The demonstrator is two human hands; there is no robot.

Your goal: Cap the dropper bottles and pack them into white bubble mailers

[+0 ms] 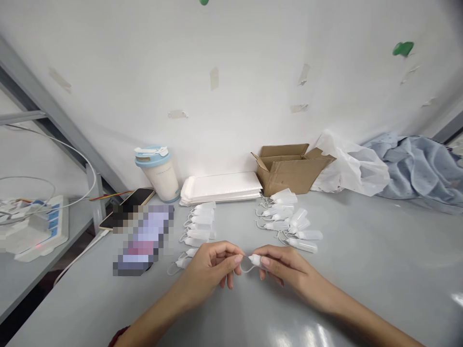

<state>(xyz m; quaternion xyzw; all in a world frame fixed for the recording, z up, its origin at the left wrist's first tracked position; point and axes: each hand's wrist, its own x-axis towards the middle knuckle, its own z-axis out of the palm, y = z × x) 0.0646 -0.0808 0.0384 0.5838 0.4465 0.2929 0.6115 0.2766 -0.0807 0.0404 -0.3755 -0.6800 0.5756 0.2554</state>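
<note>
My right hand (285, 265) grips a small translucent squeeze bottle (255, 260) by its body, between thumb and fingers. The white neck points left, toward my other hand. From that neck a thin white strap (248, 271) loops across to my left hand (217, 265), whose thumb and forefinger are pinched on its far end. What sits at that end is hidden by the fingertips. Left of my hands, similar bottles (198, 233) lie in a column with their straps to the left. More bottles (303, 245) lie in a loose pile beyond my right hand.
Behind stand a stack of white padded envelopes (224, 187), an open cardboard box (292, 173) and a lidded cup (161, 176). Two phones (146, 241) lie at left. A plastic bag (350, 166) and blue cloth (415, 166) sit back right, and a power strip (43, 236) far left.
</note>
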